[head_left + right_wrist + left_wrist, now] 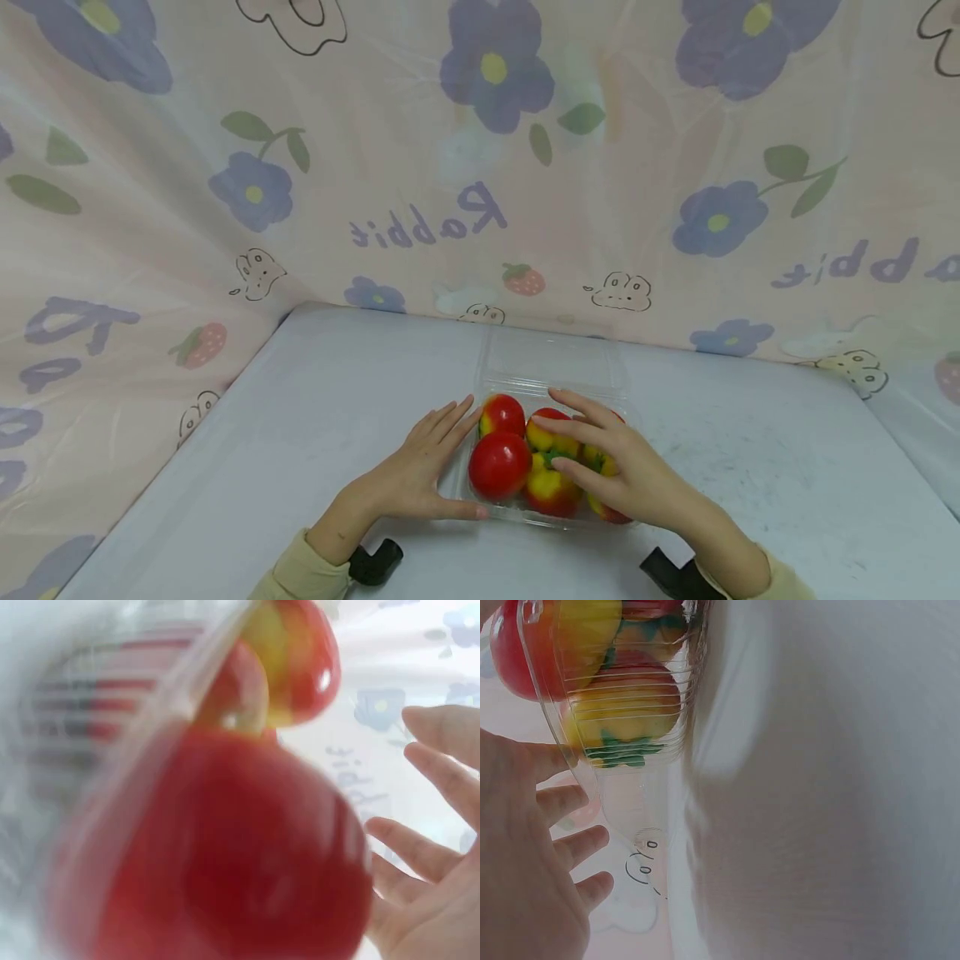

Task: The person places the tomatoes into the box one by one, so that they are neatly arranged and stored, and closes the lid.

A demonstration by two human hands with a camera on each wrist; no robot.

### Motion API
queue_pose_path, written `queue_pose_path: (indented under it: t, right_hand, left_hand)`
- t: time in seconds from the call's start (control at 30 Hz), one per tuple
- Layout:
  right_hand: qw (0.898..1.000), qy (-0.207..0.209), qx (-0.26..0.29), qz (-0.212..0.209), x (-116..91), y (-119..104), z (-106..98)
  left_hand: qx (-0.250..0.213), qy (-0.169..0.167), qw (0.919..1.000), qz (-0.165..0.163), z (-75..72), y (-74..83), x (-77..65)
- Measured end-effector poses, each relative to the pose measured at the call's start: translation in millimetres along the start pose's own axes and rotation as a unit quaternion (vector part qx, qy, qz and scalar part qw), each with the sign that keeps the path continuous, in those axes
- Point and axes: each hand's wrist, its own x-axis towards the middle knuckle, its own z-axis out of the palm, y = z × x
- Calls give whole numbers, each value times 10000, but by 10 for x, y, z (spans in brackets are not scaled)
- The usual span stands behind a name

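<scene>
A clear plastic clamshell box [536, 522] stands on the table with its lid [551, 360] folded back. Several glossy round fruits, red and yellow, fill it; some show green leafy tops. A mostly red fruit [499, 465] sits at the front left, and a yellow-red fruit [553, 492] beside it. My left hand [408, 477] is at the box's left side, fingers stretched, its fingertips by the rim in the left wrist view. Over the right-hand fruits hovers my right hand [637, 471], fingers spread and loosely bent, gripping nothing. It partly hides the fruits beneath.
The white tabletop [315, 400] extends to both sides of the box. Behind and to the left hangs a pale curtain [390, 150] printed with flowers and rabbits. A black wrist strap piece [377, 562] shows at the left wrist.
</scene>
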Motion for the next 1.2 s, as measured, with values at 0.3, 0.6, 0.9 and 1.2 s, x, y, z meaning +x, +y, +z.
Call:
queue_pose_path:
  t: [0.3,0.6,0.9,1.2]
  right_hand:
    - [9994,301,22,180,-78,125,-168]
    - [9981,404,-29,471,-118,264,-229]
    - [9971,528,16,547,-129,403,-275]
    - [9953,560,-20,794,-138,487,-299]
  left_hand:
    - [-9,33,10000,-29,15,-4,-3]
    - [-37,35,10000,-36,20,-6,-4]
    - [-27,64,10000,-18,31,-18,5]
    - [-26,66,10000,-26,31,-20,9]
